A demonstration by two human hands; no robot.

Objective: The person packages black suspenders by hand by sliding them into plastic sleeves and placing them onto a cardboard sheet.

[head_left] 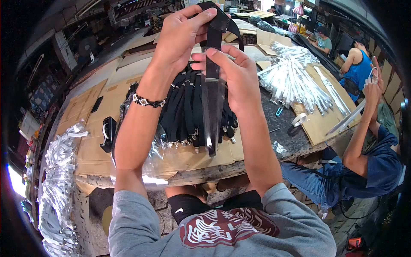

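Observation:
Both of my hands are raised over the table, holding a black strap that hangs inside a long clear plastic sleeve. My left hand pinches the folded upper end of the strap. Lower down, my right hand has thumb and fingers closed at the strap and the sleeve's upper part. The sleeve's lower end hangs free in front of a pile of black straps with metal clips on the table. Clear plastic sleeves lie at the table's near edge.
White wrapped strips lie on cardboard at the right, near a tape roll. More wrapped strips are heaped at the left, beside a black object. A person sits close on the right; others work farther back.

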